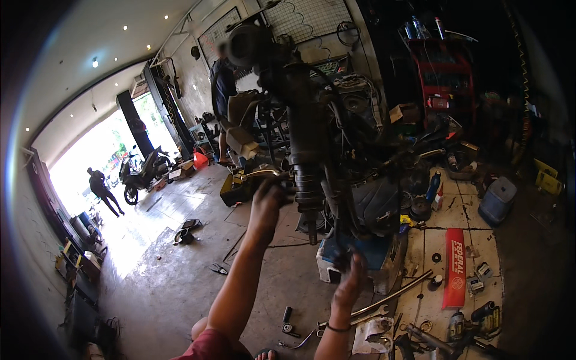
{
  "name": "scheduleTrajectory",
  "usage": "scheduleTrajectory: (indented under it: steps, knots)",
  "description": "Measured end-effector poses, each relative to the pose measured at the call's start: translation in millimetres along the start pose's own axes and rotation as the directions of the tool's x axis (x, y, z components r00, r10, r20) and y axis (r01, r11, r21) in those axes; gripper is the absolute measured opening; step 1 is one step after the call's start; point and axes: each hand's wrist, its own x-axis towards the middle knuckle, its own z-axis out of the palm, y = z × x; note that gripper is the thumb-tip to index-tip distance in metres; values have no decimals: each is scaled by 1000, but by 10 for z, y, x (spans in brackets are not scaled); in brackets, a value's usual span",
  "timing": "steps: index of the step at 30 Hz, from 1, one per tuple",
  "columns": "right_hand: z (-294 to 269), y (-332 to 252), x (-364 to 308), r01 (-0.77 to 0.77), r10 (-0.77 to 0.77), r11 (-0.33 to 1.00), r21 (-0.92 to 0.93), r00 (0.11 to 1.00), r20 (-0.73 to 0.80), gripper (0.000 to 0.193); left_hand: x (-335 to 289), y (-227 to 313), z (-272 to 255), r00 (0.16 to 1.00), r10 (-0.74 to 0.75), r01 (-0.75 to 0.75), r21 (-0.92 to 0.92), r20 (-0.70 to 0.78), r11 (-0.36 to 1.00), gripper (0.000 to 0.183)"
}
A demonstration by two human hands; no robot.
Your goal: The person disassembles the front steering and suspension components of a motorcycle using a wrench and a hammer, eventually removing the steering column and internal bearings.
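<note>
The black front assembly of a partly stripped motorcycle stands upright before me, its dark column [306, 138] ringed with a ribbed section [306, 180] lower down. My left hand [271, 195] is raised to the column's left side, by a pale metal lever [262, 173]. Its fingers are curled and in deep shadow, so what they hold is hidden. Lower and to the right, my right hand [350, 281] is closed below the hanging black hoses [336, 210]. Something dark is at its fingertips, too dim to name. Behind that hand stands a blue-topped stool or box [327, 255].
Wrenches [375, 317], a long metal bar [396, 293], a red box [454, 270] and power tools [456, 326] lie at right. Pliers [219, 269] rest on the floor [162, 300]. A blue jug [498, 198] stands farther right. Two people [103, 189] and a parked motorcycle [144, 171] are beyond.
</note>
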Motion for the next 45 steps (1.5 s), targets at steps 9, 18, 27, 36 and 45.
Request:
scheduleTrajectory:
  steps: [9, 18, 27, 36, 45]
  knots:
    - [761, -1147, 314, -570, 260, 564, 597, 809, 527, 36, 67, 430, -111, 944, -46, -6, 157, 328, 988, 62]
    - [1028, -1171, 159, -208, 163, 716, 666, 978, 130, 30, 143, 311, -156, 883, 28, -76, 83, 468, 994, 73]
    - [855, -1125, 226, -527, 223, 310, 791, 849, 479, 24, 36, 289, -234, 883, 7, -23, 28, 470, 999, 77]
    - [738, -1054, 261, -622, 260, 420, 661, 780, 569, 31, 37, 188, -167, 857, -13, 31, -28, 515, 999, 65]
    - [833, -1319, 228, -532, 403, 160, 831, 804, 437, 39, 120, 68, -173, 929, 33, -74, 97, 367, 993, 79]
